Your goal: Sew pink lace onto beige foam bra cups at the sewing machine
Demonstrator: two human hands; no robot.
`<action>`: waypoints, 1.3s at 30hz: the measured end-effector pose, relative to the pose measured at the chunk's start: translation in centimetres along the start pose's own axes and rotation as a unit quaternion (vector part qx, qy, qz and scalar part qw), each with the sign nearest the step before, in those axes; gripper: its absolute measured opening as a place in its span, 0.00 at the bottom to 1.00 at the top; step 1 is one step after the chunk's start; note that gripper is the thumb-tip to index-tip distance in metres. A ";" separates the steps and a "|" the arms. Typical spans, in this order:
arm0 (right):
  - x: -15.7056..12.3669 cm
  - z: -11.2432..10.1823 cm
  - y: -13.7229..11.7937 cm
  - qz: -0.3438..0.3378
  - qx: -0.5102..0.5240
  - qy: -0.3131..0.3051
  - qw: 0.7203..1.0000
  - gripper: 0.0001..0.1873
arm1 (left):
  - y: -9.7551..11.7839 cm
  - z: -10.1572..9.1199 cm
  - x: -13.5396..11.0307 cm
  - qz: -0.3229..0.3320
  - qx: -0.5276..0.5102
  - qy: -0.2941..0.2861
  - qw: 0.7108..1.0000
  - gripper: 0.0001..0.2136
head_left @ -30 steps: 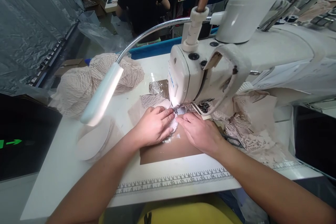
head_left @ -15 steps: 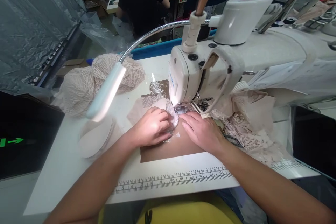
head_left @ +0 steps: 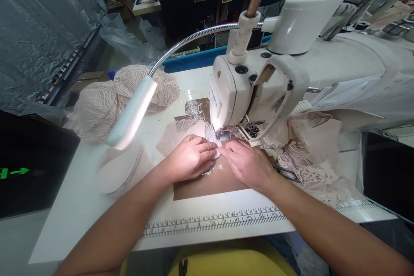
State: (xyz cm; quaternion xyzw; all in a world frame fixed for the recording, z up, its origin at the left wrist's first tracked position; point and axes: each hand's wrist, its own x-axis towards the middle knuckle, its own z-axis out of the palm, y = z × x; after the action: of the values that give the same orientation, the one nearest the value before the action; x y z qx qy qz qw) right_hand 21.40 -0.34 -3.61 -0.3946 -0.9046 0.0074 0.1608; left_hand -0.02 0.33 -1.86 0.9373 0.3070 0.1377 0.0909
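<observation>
Head view: I have the left hand (head_left: 192, 158) narrowed around the lace piece (head_left: 211, 131), just below the sewing machine (head_left: 228, 95). The right hand (head_left: 247, 164) meets its edge at four o'clock; I cannot tell whether it grips. Machine bulk bounds twelve to three. White table (head_left: 77, 185) runs edgeward at eight; ruler (head_left: 226, 223) lines six; lace bundle (head_left: 97, 110) limits ten.

A white, boxy sewing-machine head (head_left: 226, 95) blocked the way forward; a pale-blue tubular lamp (head_left: 132, 114) overhung the left. Room ran between the bare forearms (head_left: 129, 207) across the white, ruler-marked worktop (head_left: 200, 208). Clearance under the head was hard to judge.
</observation>
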 end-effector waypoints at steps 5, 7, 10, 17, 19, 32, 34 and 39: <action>0.0 0.1 0.0 0.010 -0.009 -0.012 1.000 0.19 | -0.3 0.0 0.0 -0.012 0.010 0.004 1.000 0.14; 0.0 0.1 0.0 0.017 -0.016 -0.015 1.000 0.19 | -0.3 -0.1 0.0 -0.016 0.015 0.002 1.000 0.14; -0.1 0.1 0.1 0.011 -0.019 -0.012 1.000 0.19 | -0.4 -0.2 0.0 -0.007 0.010 0.002 1.000 0.14; -0.3 -0.2 0.3 -0.018 0.008 0.007 1.000 0.16 | -0.3 -0.2 -0.1 0.024 -0.008 0.017 1.000 0.11; -0.3 -0.3 0.2 -0.005 0.011 0.001 1.000 0.16 | -0.3 -0.1 -0.1 0.028 -0.013 0.018 0.999 0.11; -0.1 -0.3 0.0 0.018 -0.015 -0.024 0.999 0.19 | -0.5 0.3 0.1 -0.009 0.004 0.029 1.000 0.12; 0.1 -0.1 -0.1 0.025 -0.024 -0.015 0.999 0.20 | -0.8 0.4 0.1 -0.020 0.006 0.044 0.999 0.12; 0.0 0.4 0.0 0.024 -0.034 0.005 0.999 0.21 | -1.8 0.7 0.0 -0.047 0.004 0.078 0.996 0.12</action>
State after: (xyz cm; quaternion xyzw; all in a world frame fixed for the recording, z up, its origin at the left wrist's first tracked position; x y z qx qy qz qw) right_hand 21.24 -0.30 -4.01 -0.4216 -0.8937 -0.0212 0.1518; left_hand -0.82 1.72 -2.97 0.9085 0.3577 0.2044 0.0696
